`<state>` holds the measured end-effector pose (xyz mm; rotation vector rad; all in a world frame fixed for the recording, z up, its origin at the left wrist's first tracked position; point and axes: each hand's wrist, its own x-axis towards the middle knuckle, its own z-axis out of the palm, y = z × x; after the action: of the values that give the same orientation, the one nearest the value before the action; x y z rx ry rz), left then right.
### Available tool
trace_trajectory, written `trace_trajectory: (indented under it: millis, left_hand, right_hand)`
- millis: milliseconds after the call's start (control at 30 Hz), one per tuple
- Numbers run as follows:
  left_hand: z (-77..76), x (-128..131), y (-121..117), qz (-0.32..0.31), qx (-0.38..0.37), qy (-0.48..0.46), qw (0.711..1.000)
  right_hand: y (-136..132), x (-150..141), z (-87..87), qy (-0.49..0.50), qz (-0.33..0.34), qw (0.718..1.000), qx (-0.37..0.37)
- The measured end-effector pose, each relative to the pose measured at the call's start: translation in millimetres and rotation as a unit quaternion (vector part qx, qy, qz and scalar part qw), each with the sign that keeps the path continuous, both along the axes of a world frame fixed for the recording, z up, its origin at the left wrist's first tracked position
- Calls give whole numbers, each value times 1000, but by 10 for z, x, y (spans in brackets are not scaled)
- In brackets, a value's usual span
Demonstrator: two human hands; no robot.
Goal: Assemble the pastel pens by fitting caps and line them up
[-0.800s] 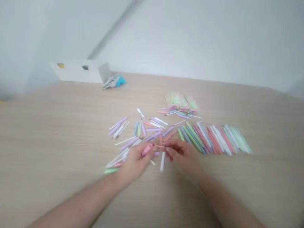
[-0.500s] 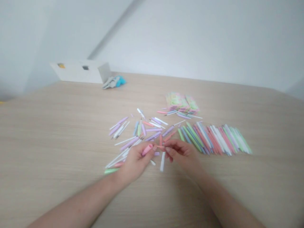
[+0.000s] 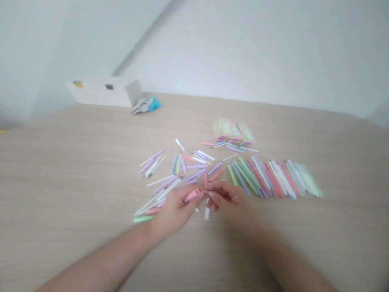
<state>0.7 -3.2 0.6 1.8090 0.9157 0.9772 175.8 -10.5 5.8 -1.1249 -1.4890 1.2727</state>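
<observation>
My left hand [image 3: 175, 207] is closed around a pink pen barrel [image 3: 192, 195], its hollow end pointing up between thumb and forefinger. Fingertip to fingertip with it, my right hand [image 3: 230, 199] pinches a small piece too blurred and covered to name. Just beyond the fingers lie coral pen parts [image 3: 216, 175]. A white pen part [image 3: 207, 212] shows under the right fingers. Left of the hands spread loose white refills [image 3: 156, 202], purple barrels [image 3: 165, 184] and a green barrel [image 3: 143, 219].
To the right lies a slanted row of multicoloured pens [image 3: 276, 178]. Stacked pink-and-green packets [image 3: 232, 132] are behind, with several pen parts before them. At the back left stand a white box [image 3: 103, 93] and a crumpled grey-and-blue glove-like item [image 3: 147, 104].
My hands have come closer together, and the thin pinkish piece that showed between them is now mostly covered by fingertips. The pink barrel has tilted slightly rightward.
</observation>
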Motion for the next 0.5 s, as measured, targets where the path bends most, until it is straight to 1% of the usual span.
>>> trace_trajectory:
  millis: [133, 300, 400, 500]
  left_hand:
    - [-19, 0, 6, -3, 12, 15, 1000]
    - [-53, -10, 21, 15, 13, 47, 999]
    - [-59, -10, 29, -2, 3, 46, 999]
    - [-50, -1, 35, -25, -10, 42, 999]
  right_hand:
    - [-16, 6, -15, -17, 18, 999, 23]
    - [-38, 29, -59, -95, 37, 993, 58]
    - [-56, 23, -72, -153, 46, 983, 94]
    - [-68, 9, -76, -212, 38, 969, 125]
